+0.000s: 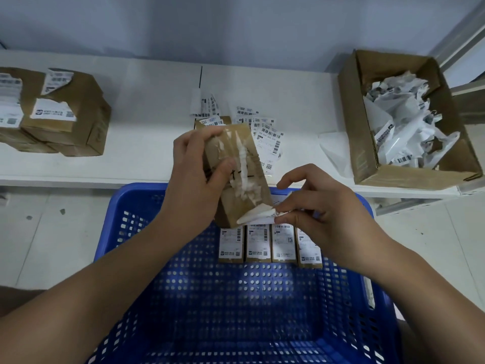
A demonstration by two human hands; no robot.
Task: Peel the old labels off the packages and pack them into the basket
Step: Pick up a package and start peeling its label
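My left hand [199,174] grips a small brown cardboard package [240,169] above the far rim of the blue basket [126,232], thumb on its face. White label residue streaks the package's front. My right hand [315,203] pinches the peeled white label [258,215], which still hangs from the package's lower corner. Several labelled packages [270,243] stand in a row inside the basket at its far side.
A stack of brown packages with torn labels [60,114] sits at the left of the white table [147,106]. Loose barcode labels [265,127] lie behind the held package. An open cardboard box [364,153] full of crumpled label scraps stands at the right.
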